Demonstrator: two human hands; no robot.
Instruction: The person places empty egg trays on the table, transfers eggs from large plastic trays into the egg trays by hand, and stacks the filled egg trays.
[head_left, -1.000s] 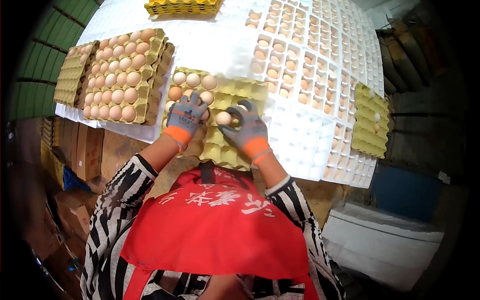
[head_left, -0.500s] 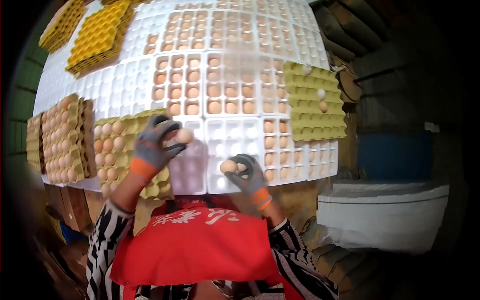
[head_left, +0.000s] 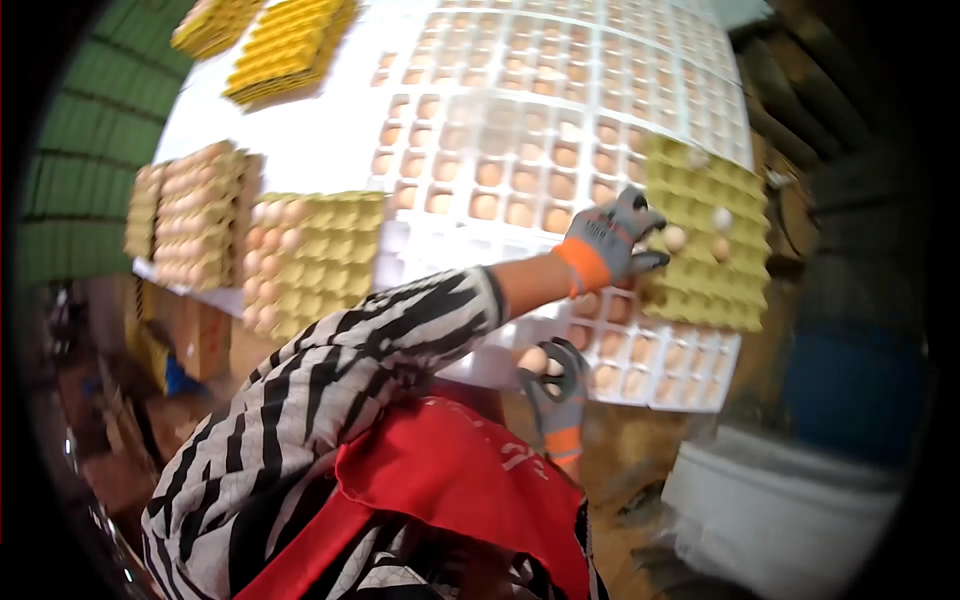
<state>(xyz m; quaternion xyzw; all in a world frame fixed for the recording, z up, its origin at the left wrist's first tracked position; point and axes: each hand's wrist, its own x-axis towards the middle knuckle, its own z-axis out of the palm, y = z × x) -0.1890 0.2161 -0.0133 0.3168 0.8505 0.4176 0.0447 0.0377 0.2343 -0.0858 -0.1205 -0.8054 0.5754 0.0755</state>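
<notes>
My left hand (head_left: 612, 238), in a grey glove with an orange cuff, reaches across to the yellow-green egg tray (head_left: 690, 290) on the right. Its thumb and fingers are spread around a pale egg (head_left: 675, 238), with a gap visible to them. A white egg (head_left: 722, 217) and a brown egg (head_left: 720, 251) sit farther right on that tray. Close to the table's front edge, my right hand (head_left: 562, 400) is closed around a few eggs (head_left: 534, 360). White trays with square pockets (head_left: 470, 243) lie before me, many pockets filled with brown eggs (head_left: 485, 206).
At the left stands a partly filled pulp tray (head_left: 340, 240), beside stacked trays of eggs (head_left: 192, 215). Yellow trays (head_left: 285, 50) are piled at the back left. A white container (head_left: 780, 500) and a blue object (head_left: 850, 385) stand at the lower right.
My left hand has swung right with its egg to the yellow-green tray, its fingers now apart around that egg. My right hand still holds eggs. The camera view has shifted and tilted.
</notes>
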